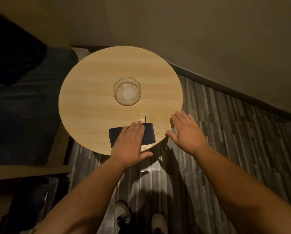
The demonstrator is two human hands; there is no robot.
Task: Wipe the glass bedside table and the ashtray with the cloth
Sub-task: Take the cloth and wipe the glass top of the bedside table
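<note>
A round bedside table with a light wood-grain top fills the middle of the head view. A clear glass ashtray stands near its centre. A dark folded cloth lies flat near the table's front edge, a short loop sticking out from its far side. My left hand lies flat on the cloth with straight fingers, covering its middle. My right hand is spread open at the table's right front rim, fingers straight, holding nothing.
A dark blue bed with a wooden frame borders the table on the left. Walls meet in a corner behind the table. Grey striped flooring runs to the right and front, where two shoes show.
</note>
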